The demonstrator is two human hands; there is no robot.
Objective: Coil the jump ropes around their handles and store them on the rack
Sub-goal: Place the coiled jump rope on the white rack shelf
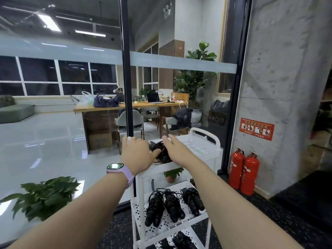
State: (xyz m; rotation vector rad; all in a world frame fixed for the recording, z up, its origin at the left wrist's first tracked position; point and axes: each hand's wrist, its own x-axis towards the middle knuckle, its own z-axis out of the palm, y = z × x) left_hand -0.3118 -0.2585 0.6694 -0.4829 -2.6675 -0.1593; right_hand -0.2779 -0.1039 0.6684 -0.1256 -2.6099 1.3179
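Bare forearms reach out, both hands (154, 150) flat-fingered over tangled black ropes (160, 152) on the perforated white rack (203, 150).

Red wall sign (257, 129): its lettering is illegible.

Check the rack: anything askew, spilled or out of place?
Nothing stands out. The white rack stands upright; three coiled jump ropes lie side by side on the middle shelf, more sit on the bottom shelf. The left hand and right hand reach over a dark rope bundle on the top shelf.
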